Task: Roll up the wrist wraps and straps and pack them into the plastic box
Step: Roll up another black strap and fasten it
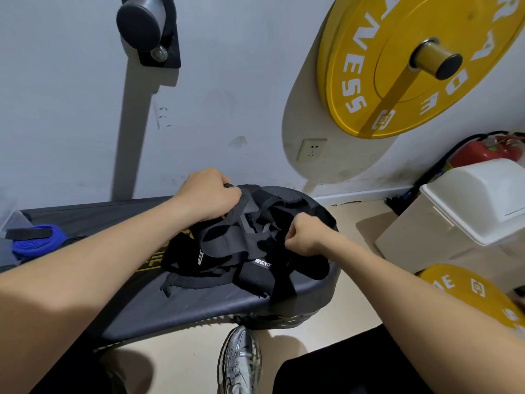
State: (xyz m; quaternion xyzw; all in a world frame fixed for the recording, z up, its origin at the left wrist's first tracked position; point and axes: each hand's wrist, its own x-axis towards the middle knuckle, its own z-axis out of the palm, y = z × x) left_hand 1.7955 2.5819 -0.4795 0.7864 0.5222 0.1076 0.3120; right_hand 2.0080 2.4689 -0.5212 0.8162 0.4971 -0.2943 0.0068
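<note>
1. Sorting is the step in hand. The tangled black fabric wrist wraps and straps (250, 251) lie heaped on the right end of the dark padded table (142, 302).
2. The hands are apart. The left hand (208, 194) grips a strap at the heap's far side, and the right hand (302, 237) pinches another nearer.
3. A rolled blue wrap (37, 241) sits at the left end. I cannot tell whether the clear shape beside it is the box.
4. Next, I judge, one strap must be drawn free before it can be rolled.

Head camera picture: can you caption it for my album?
Left hand and right hand grip tangled black straps on a gym bench.

Dark padded bench (136, 305); tangled black straps (255, 270) heaped at right end, blue roll (37, 242) far left, perhaps inside clear box (15, 221).
</note>
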